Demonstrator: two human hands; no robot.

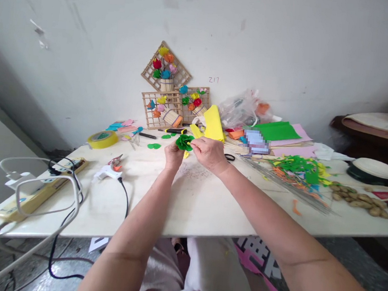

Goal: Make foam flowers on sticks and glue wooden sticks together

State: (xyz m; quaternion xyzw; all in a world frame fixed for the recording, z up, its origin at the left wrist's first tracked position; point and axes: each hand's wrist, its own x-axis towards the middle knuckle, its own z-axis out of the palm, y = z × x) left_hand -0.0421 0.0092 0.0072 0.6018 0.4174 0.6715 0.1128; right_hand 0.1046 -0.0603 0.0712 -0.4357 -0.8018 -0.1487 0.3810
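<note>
A green paper flower [183,142] is held up over the middle of the table, its petals facing me. My left hand [173,156] is closed beneath it, gripping it from below; the part inside the fingers is hidden. From the right, my right hand [210,152] pinches at the flower's edge, where a small bit of yellow shows by the fingertips. Whether that yellow bit is fixed to the flower, I cannot tell. Loose green petals [153,146] lie left of my hands. A roll of yellow crepe paper [213,123] stands just behind them.
On the left are a glue gun [110,173], yellow tape [102,139] and a power strip [40,191] with looping cables. Lattice frames with paper flowers [167,66] lean on the wall. To the right lie thin wires [288,185], paper scraps [300,169], peanuts [359,199] and a phone [256,142].
</note>
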